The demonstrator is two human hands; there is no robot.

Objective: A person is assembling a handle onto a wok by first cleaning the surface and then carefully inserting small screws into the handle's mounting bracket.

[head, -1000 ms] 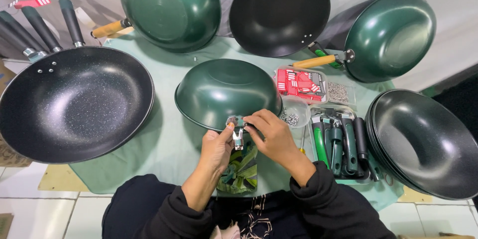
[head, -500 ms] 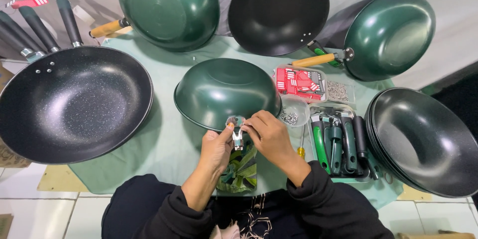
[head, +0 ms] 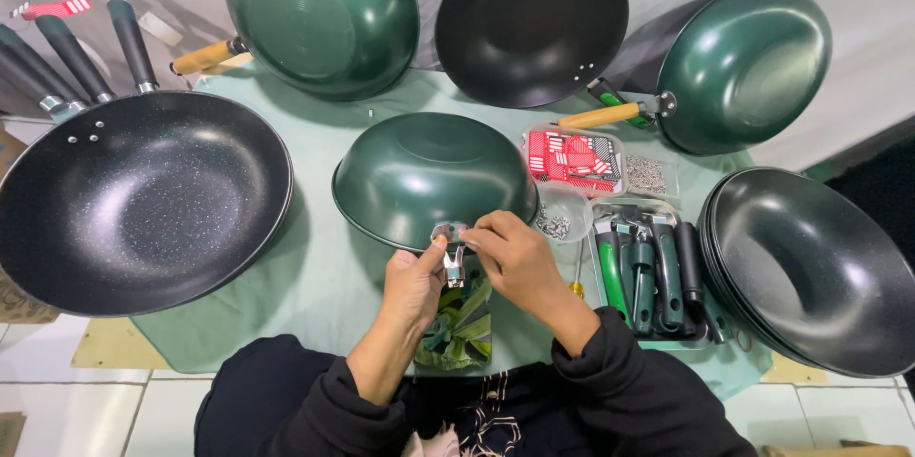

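Pinching a small silver metal bracket at the near rim of an upturned green pan, a person in black sleeves works at a table draped in a pale green cloth. The left hand closes its thumb and fingers on the bracket from the left, while the right hand curls over it from the right, fingertips pressed to its top edge where it meets the pan. The upturned pan sits in the middle of the table, its handle-less bowl facing down, with a crumpled green rag lying just near of it, under the hands.

To the left rests a large black speckled pan, its dark handle pointing far left beside other dark handles. Along the far edge stand a green pan with a wooden handle, a black pan and another green pan with a wooden handle, all tilted up against the backdrop. At the right edge lies a stack of black pans. Between that stack and the hands sits a tray of green and black handles, with a clear tub of small screws and a red-and-white packet just beyond it
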